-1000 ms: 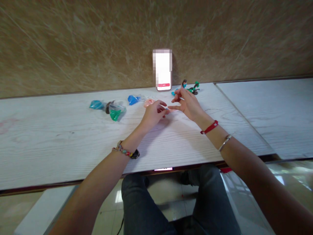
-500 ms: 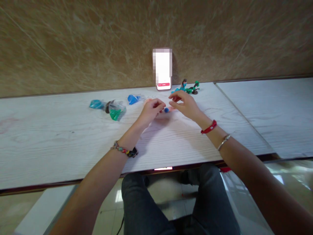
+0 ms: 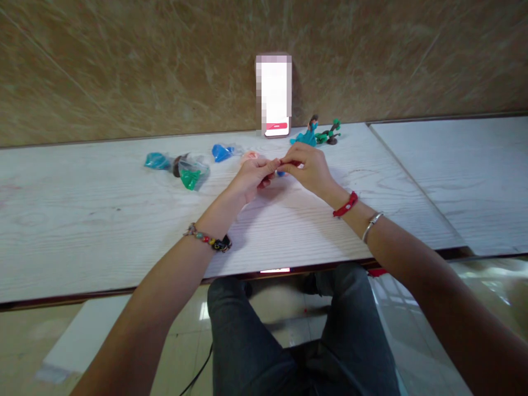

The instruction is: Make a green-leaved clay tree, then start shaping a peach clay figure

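Note:
Above the white tabletop, my left hand [image 3: 254, 175] and my right hand [image 3: 308, 166] meet fingertip to fingertip. Both are pinched closed. Whatever lies between the fingers is too small or too hidden to make out. Just below the fingertips a small blue ball [image 3: 281, 173] shows in part, on or close to the table. A peach-coloured lump [image 3: 249, 156], perhaps modelling clay, lies behind my left hand. Beyond my right hand stand a turquoise figure [image 3: 306, 136] with a brown top and a small green and brown tree-like model [image 3: 331, 133].
A phone [image 3: 275, 99] with a lit screen leans against the brown marbled wall. To the left lie bags of blue [image 3: 221, 152], turquoise [image 3: 157, 160] and green material [image 3: 190, 179], with a brown lump [image 3: 177, 166] beside them. The table's front edge runs above my knees.
My right hand has moved left and its fingers have closed, so its tips now meet those of my left hand. The camera view has tipped slightly downward.

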{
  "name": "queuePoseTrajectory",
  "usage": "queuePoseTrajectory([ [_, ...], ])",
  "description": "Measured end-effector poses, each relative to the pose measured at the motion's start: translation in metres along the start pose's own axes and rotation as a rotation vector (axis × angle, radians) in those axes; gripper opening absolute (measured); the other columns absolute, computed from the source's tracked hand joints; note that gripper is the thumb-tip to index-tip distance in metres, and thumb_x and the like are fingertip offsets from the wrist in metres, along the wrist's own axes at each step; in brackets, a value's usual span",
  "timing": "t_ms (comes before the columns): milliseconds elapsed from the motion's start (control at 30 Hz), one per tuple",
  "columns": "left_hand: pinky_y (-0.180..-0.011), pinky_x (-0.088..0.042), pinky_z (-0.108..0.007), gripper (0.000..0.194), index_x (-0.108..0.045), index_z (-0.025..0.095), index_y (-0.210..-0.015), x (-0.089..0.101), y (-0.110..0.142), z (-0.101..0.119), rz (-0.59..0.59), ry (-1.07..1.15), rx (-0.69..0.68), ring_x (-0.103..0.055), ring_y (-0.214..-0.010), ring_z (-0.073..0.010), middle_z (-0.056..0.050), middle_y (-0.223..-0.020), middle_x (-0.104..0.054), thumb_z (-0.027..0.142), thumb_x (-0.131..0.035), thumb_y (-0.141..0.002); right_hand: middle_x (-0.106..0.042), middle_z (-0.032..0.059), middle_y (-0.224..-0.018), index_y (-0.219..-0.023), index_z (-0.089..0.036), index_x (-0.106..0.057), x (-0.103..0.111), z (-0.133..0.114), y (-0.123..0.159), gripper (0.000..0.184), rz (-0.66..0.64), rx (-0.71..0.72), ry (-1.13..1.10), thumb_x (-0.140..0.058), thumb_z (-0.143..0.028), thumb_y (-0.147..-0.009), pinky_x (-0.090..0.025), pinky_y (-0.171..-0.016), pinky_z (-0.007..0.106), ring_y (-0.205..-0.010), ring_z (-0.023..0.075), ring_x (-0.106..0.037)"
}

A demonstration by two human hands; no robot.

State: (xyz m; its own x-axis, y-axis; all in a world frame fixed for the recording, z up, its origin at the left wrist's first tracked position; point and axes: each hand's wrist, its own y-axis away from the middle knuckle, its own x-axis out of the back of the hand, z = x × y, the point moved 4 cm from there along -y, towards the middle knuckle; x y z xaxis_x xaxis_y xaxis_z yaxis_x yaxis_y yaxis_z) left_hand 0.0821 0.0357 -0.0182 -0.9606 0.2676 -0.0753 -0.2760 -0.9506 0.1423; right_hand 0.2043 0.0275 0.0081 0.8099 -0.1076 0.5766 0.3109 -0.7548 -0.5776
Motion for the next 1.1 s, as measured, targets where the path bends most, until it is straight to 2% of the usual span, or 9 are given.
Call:
queuePoseTrajectory([
  [167, -0.035, -0.019, -0.014, 0.031, -0.047, 0.013, -0.057, -0.005, 0.002, 0.001, -0.034, 0.039, 0.023, -0.035, -0.04, -0.0019, 0.005, -0.046, -0.04, 0.036, -0.059, -0.075, -0.048, -0.0017, -0.064, -0.065, -0.016, -0.059, -0.001, 0.0, -0.001, 0.012, 0.011, -0.007, -0.031, -0.059, -0.023, -0.075, -0.036, -0.06, 0.025, -0.063, 0.0086, -0.043],
  [333, -0.038, -0.023, -0.015, 0.027, -0.051, 0.014, -0.063, 0.006, -0.004, 0.005, 0.069, -0.139, -0.076, -0.038, -0.042, -0.0033, 0.003, -0.052, -0.044, 0.035, -0.051, -0.079, -0.045, -0.0038, -0.055, -0.064, -0.016, -0.053, -0.002, 0.011, -0.001, 0.027, 0.044, -0.105, -0.18, -0.045, -0.032, -0.084, -0.035, -0.053, 0.022, -0.054, 0.0061, -0.043],
  [467, -0.05, -0.037, -0.019, 0.014, -0.055, 0.016, -0.065, 0.03, -0.006, 0.02, 0.26, -0.529, -0.303, -0.046, -0.054, -0.0081, 0.002, -0.057, -0.049, 0.026, -0.054, -0.075, -0.045, -0.0047, -0.053, -0.064, -0.016, -0.055, 0.002, 0.021, -0.002, 0.028, 0.085, -0.181, -0.3, -0.051, -0.039, -0.079, -0.034, -0.05, 0.021, -0.05, 0.0051, -0.043],
  [567, -0.072, -0.043, -0.027, 0.007, -0.058, 0.019, -0.075, 0.044, -0.003, 0.03, 0.395, -0.924, -0.504, -0.053, -0.075, -0.0139, -0.003, -0.081, -0.058, 0.025, -0.058, -0.071, -0.047, -0.005, -0.054, -0.063, -0.016, -0.056, 0.008, 0.024, -0.003, 0.025, 0.139, -0.222, -0.383, -0.06, -0.04, -0.07, -0.035, -0.049, 0.021, -0.05, 0.0043, -0.043],
  [600, -0.078, -0.042, -0.029, 0.015, -0.059, 0.019, -0.085, 0.048, -0.003, 0.03, 0.4, -1.029, -0.533, -0.053, -0.084, -0.0161, -0.005, -0.091, -0.058, 0.026, -0.059, -0.071, -0.049, -0.005, -0.055, -0.063, -0.016, -0.056, 0.009, 0.025, -0.002, 0.025, 0.154, -0.233, -0.413, -0.062, -0.04, -0.068, -0.035, -0.049, 0.02, -0.05, 0.004, -0.043],
  [733, -0.088, -0.039, -0.035, 0.053, -0.05, 0.014, -0.112, 0.056, -0.012, 0.015, 0.215, -1.251, -0.49, -0.05, -0.101, -0.0233, -0.012, -0.11, -0.054, 0.033, -0.065, -0.065, -0.049, -0.0045, -0.053, -0.061, -0.015, -0.057, 0.012, 0.024, -0.001, 0.027, 0.177, -0.267, -0.479, -0.062, -0.041, -0.067, -0.035, -0.048, 0.021, -0.049, 0.004, -0.044],
  [833, -0.085, -0.041, -0.034, 0.054, -0.048, 0.014, -0.116, 0.057, -0.02, 0.004, 0.056, -1.255, -0.461, -0.053, -0.097, -0.0216, -0.012, -0.108, -0.057, 0.027, -0.063, -0.066, -0.047, -0.0042, -0.05, -0.061, -0.015, -0.057, 0.012, 0.026, -0.002, 0.028, 0.169, -0.308, -0.468, -0.056, -0.041, -0.073, -0.034, -0.047, 0.021, -0.048, 0.0044, -0.043],
  [1000, -0.084, -0.041, -0.034, 0.042, -0.051, 0.013, -0.113, 0.061, -0.022, 0.004, 0.127, -1.232, -0.473, -0.055, -0.093, -0.0206, -0.012, -0.103, -0.06, 0.023, -0.055, -0.072, -0.051, -0.003, -0.056, -0.069, -0.014, -0.062, 0.007, 0.028, -0.003, 0.016, 0.125, -0.335, -0.399, -0.06, -0.03, -0.071, -0.037, -0.049, 0.022, -0.05, 0.0054, -0.045],
  [1100, -0.081, -0.041, -0.032, 0.043, -0.052, 0.016, -0.114, 0.058, -0.021, 0.006, 0.085, -1.26, -0.508, -0.055, -0.089, -0.0193, -0.01, -0.1, -0.061, 0.017, -0.054, -0.071, -0.054, -0.0018, -0.057, -0.069, -0.013, -0.064, 0.005, 0.026, -0.003, 0.014, 0.076, -0.317, -0.297, -0.058, -0.026, -0.072, -0.038, -0.051, 0.023, -0.051, 0.006, -0.046],
])
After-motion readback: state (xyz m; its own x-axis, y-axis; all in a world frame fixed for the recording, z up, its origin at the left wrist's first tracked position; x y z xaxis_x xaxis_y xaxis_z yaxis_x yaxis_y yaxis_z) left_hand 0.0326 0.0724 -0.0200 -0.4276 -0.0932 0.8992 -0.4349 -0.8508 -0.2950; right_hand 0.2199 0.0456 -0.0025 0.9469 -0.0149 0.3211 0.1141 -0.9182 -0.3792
